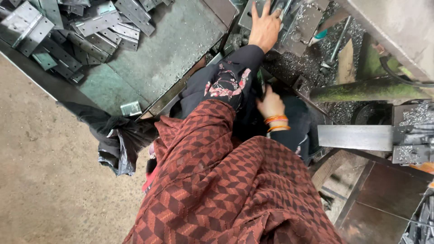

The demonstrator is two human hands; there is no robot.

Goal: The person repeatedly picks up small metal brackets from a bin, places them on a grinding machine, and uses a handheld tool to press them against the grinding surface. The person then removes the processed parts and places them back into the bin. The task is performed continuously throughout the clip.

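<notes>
My left hand (266, 25) lies spread on a stiff, probably heavy steel plate (251, 13), best gripped by its edges; right hand's (270, 104) grip I cannot tell.

No labels, signs or screens in view, 1 package-like item only, a crumpled black plastic bag (118, 140) at about 9 o'clock from frame centre, lying on the concrete floor (45, 180), glossy, folded, mouth loosely open

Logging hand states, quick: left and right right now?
Left hand: open, fingers spread flat on a metal plate.
Right hand: tucked near the dark clothing; grip cannot be told.
</notes>
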